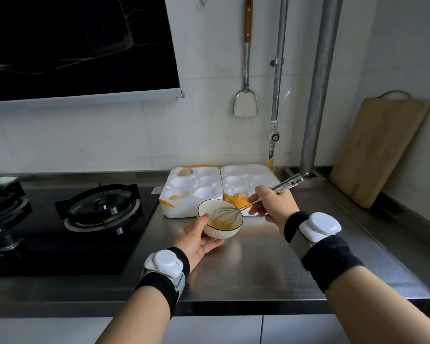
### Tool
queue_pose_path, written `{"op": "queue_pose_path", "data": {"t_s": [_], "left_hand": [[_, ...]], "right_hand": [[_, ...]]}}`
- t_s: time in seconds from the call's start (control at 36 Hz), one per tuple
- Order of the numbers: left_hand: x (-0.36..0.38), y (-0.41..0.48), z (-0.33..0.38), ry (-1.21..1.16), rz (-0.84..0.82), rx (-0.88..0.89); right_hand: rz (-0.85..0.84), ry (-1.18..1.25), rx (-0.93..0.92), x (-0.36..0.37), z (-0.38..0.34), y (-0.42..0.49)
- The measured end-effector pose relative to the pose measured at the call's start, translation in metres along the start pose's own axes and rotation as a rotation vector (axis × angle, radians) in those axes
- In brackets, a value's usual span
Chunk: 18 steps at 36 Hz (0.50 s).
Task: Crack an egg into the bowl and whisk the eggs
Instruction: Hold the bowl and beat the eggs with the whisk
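A white ribbed ceramic bowl with a dark rim [221,234] holds beaten yellow egg [215,225] — a metal wire whisk [226,214] slants in, its head in the liquid. Brown whole eggs [176,197] sit in the white foam tray [184,212] just behind.

We find the bowl [224,232], whisk [225,215] in it, just before the egg trays [194,208] on the counter [258,256], stove [97,209] left, cutting board [377,150] far right.

The bowl [221,233] partly hides the left hand's [195,240] fingers; the whisk [227,214] handle's label [287,184], perhaps a barcode, is unreadably small.
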<state>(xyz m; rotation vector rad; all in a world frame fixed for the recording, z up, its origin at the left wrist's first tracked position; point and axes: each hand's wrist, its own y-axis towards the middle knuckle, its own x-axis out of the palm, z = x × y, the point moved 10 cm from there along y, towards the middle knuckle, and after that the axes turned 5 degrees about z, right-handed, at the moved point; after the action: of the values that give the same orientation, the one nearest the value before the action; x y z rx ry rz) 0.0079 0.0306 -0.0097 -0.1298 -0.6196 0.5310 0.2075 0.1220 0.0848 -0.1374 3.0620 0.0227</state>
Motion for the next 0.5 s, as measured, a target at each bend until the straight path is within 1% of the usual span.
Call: {"op": "queue_pose_path", "data": {"t_s": [0.11,0.25,0.33,0.42,0.5], "left_hand": [[0.0000,-0.0002,-0.0004,-0.006,-0.004,0.000],[-0.0007,0.0006,-0.0006,0.005,-0.006,-0.003],[-0.0006,0.0017,-0.0010,-0.007,-0.017,-0.002],[-0.0016,0.0019,-0.0008,0.002,-0.022,0.002],[-0.0010,0.0020,-0.0005,-0.006,-0.021,0.004]], "right_hand": [[0.026,0.062,-0.004,-0.0017,-0.0008,0.0017],[0.005,0.004,0.000,-0.0011,0.0014,0.0015],[0.055,0.030,-0.026,-0.0060,-0.0020,0.0030],[0.024,-0.010,-0.008,-0.0023,0.0000,0.0017],[0.018,0.054,0.006,-0.0027,0.0006,0.0034]]}}
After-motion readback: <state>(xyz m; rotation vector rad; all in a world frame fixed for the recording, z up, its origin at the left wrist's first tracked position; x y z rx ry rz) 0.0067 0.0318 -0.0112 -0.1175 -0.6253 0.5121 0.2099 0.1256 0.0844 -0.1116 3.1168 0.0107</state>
